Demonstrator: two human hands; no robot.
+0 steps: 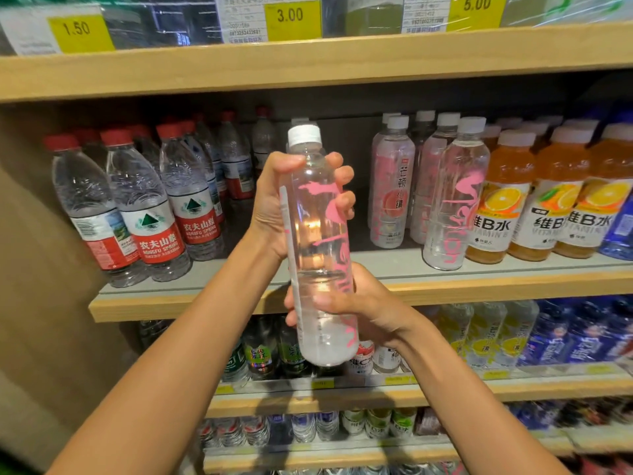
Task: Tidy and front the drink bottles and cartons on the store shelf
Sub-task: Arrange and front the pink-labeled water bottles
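My left hand (274, 204) curls round the upper part, and my right hand (358, 305) round the lower part, of the clear, pink-lettered plastic bottle (317, 234), held before the wood-edged shelf (205, 301); shoved in carelessly, it could topple the neighbouring red-capped water bottles (191, 200).

- The left hand (274, 204) gripped the clear bottle (317, 241) just below its cap, fingers curled round.
- The right hand (363, 303) gripped its lower half.
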